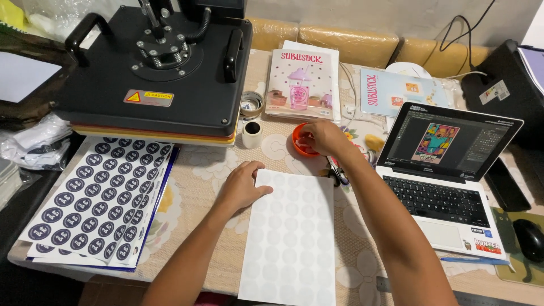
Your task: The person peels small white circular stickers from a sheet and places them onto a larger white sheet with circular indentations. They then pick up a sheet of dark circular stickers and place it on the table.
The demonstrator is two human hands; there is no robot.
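Note:
A white sheet (292, 238) printed with faint pale circles lies on the patterned tablecloth in front of me. My left hand (242, 184) rests flat on its top left corner, fingers spread. My right hand (323, 139) reaches forward with its fingers on an orange roll of tape (299, 144) just beyond the sheet. Whether it grips the roll I cannot tell.
A black heat press (156, 68) stands at the back left, over sheets of dark round stickers (96, 198). A small white tape roll (251, 134) sits beside it. An open laptop (445, 170), a black mouse (530, 238), packets of paper (303, 76) and a black printer (510, 85) fill the right and back.

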